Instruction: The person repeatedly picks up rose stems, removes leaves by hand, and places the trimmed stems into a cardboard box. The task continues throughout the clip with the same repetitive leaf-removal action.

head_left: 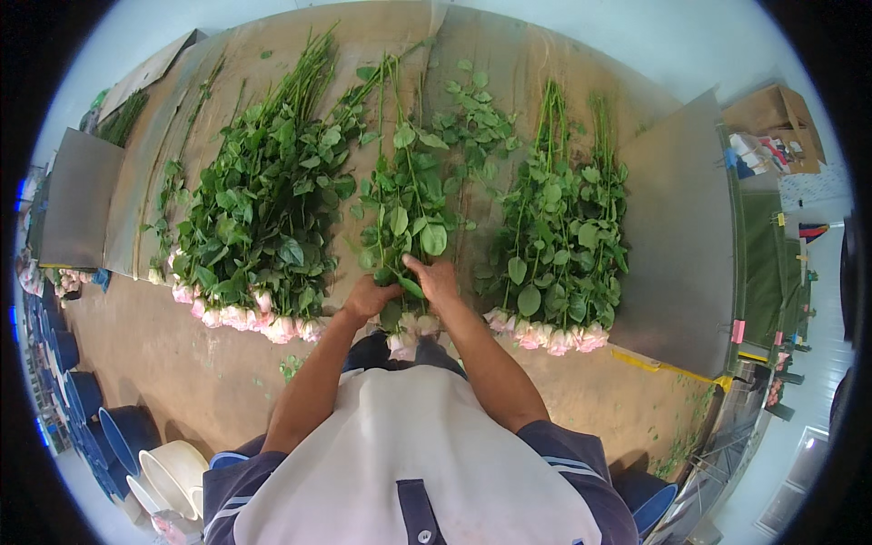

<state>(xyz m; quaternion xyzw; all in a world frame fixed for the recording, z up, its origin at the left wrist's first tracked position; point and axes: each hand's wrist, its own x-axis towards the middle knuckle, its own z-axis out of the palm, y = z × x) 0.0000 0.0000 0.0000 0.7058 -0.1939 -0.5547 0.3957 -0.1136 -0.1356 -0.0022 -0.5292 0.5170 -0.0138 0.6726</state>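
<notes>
A few pale pink roses (401, 344) lie before me, blooms at the table's near edge and leafy stems stretching away. My left hand (371, 296) closes round the left side of their foliage, just above the blooms. On the opposite side my right hand (436, 282) grips the same roses, its thumb over the leaves; its other fingers are partly hidden. To the left lies a thick pile of pink roses (263, 195), its blooms lined up along the near edge. A smaller group of roses (559, 227) rests to the right, aligned likewise.
The worktable (472, 36) has upright metal side panels (672, 245) at both ends. Loose leafy sprigs (477, 118) lie on it beyond my hands. Blue buckets (127, 431) and a cream bucket (173, 468) stand at the lower left. A cardboard box (772, 123) is at the far right.
</notes>
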